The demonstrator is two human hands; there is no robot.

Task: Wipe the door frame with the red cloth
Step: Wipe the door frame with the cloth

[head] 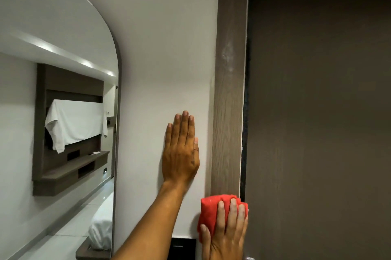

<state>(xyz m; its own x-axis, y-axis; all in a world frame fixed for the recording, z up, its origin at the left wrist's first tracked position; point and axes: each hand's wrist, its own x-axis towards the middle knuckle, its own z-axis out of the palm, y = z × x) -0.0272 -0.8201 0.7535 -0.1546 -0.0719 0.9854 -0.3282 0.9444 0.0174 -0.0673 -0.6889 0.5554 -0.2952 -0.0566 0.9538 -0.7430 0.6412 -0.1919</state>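
Note:
The door frame point(229, 90) is a vertical grey-brown wood-grain strip right of centre, with pale smudges near its upper half. Low on the frame, my right hand point(227, 232) presses a bunched red cloth point(209, 211) flat against the wood. My left hand point(182, 151) lies flat on the white wall point(165, 48) just left of the frame, fingers straight and together, holding nothing.
A dark brown door point(317, 122) fills the right side. An arched mirror point(59, 111) hangs on the wall at left, reflecting a wooden wall unit draped with a white cloth. A black wall plate point(183, 248) sits below my left forearm.

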